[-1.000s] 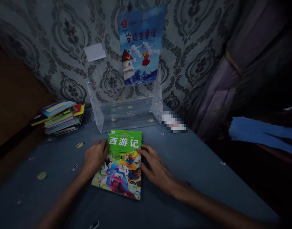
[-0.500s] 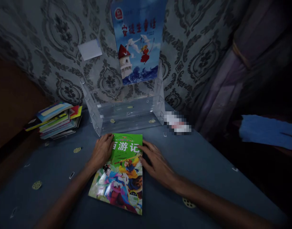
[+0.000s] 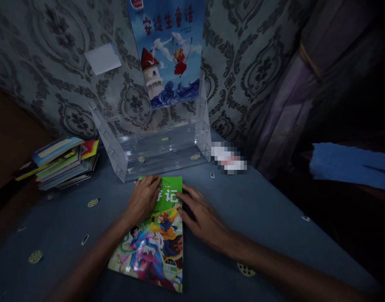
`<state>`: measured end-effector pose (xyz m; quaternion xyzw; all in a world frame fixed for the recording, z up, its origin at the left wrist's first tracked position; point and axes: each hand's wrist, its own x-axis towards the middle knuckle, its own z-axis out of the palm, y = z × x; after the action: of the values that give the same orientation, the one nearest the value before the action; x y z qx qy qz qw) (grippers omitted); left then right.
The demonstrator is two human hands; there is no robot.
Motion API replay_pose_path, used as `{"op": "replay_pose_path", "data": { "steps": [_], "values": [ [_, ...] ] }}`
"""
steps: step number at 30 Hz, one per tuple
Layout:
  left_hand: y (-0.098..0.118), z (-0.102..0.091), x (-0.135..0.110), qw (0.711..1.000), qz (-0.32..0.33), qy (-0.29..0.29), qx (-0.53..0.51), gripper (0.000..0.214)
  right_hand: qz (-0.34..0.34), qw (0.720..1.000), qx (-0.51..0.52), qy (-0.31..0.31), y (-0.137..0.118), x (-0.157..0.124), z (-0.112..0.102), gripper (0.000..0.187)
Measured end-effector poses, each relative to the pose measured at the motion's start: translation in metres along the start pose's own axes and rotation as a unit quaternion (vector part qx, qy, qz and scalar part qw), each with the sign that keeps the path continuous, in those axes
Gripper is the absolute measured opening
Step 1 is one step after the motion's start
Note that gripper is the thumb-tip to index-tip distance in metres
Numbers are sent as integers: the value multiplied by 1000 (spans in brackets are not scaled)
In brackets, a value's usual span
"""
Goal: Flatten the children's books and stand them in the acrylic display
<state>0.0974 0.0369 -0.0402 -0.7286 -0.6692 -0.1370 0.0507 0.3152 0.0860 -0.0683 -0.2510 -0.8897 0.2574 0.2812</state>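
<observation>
The green book (image 3: 162, 247) lies face up on the dark tabletop (image 3: 249, 214), in front of the clear stand (image 3: 114, 152). The left hand (image 3: 144, 195) has slid inward from its left edge and now rests across the top of the cover, hiding the start of the title. That reads as steadying or pressing the book rather than lifting it; whether the fingers grip anything underneath, I cannot tell. The right hand (image 3: 202, 214) stays at the right edge, thumb and fingers loosely spread, tips touching the cover (hardly a firm hold) without closing round it. Beyond, a blue book (image 3: 173, 63) stands upright at the stand's right rear, and a stack of books (image 3: 65, 163) lies to the left.
</observation>
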Motion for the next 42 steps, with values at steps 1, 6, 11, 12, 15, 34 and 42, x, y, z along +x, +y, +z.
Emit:
{"op": "replay_pose_path", "data": {
  "steps": [1,6,11,12,15,34,42],
  "values": [
    [3,0,2,1000,13,1,-5,33,-3,1000,1,0,0,0,-1,42],
    [20,0,13,996,77,-16,-46,32,-4,1000,8,-2,-1,0,-2,43],
    [30,1,25,991,113,-21,-67,33,0,1000,6,-8,-1,1,-2,43],
    [31,1,27,990,117,-20,-69,33,1,1000,5,-8,-2,1,-2,43],
    [31,2,30,989,123,-24,-75,33,0,1000,7,-7,-2,1,-4,42],
    [-53,-18,-25,994,34,-5,-100,35,-64,996,-59,17,15,10,3,39],
    [-63,-31,-64,985,32,-3,-169,36,-141,980,-101,-93,-9,43,13,43]
  ]
}}
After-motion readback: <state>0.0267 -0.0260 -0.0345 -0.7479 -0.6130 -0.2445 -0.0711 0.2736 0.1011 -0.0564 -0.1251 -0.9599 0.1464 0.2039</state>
